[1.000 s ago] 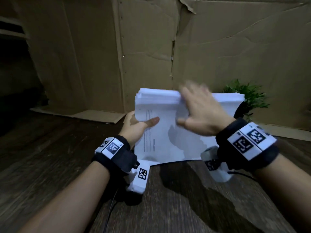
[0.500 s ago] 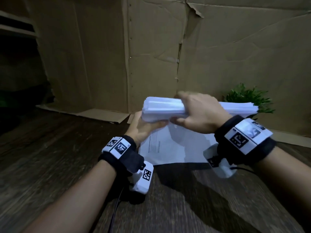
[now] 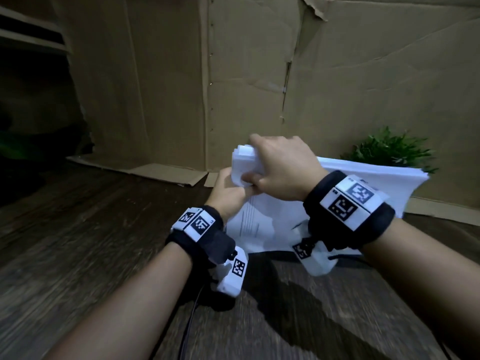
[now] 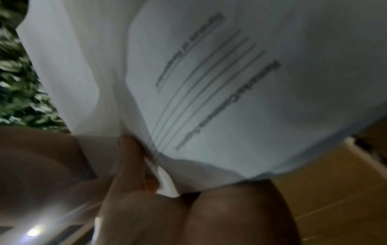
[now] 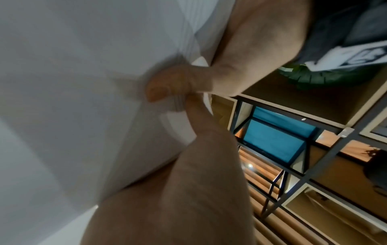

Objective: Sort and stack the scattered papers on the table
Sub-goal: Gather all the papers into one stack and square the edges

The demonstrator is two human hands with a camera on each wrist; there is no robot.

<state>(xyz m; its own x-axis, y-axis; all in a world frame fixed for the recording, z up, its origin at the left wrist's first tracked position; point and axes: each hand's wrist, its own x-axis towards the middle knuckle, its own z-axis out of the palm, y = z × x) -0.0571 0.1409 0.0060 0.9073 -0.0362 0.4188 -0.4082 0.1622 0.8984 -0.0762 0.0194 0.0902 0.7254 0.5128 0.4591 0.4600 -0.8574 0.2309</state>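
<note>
Nearest, 2 bare forearms reached fwd over a dark wood-grain table [image 3: 78,268], each wrist in a black strap w/ white square-coded tags and a white camera block hanging under it. Just beyond, the stack of papers [image 3: 272,229] was held up off the table, roughly centre-right: a thick wad of thin white sheets, edges fairly flush at the top left corner, the near face sagging and curved. That face carried faint grey print, a few text lines plus 4 long ruled lines, blurred in the left wrist view [image 4: 209,79]. The left hand [image 3: 228,193] gripped the stack's left edge from below, thumb pinched against the printed face. The right hand [image 3: 283,167] clamped the top left corner, fingers curled over the top and thumb pressed on the near face, touching the left hand. The stack's right end [image 3: 389,178] stuck out past the right wrist. Farther right, a small spiky green plant [image 3: 389,149] sat just behind the papers. Farthest, creased brown cardboard sheets [image 3: 259,74] stood as a wall, flaps lying on the table.
</note>
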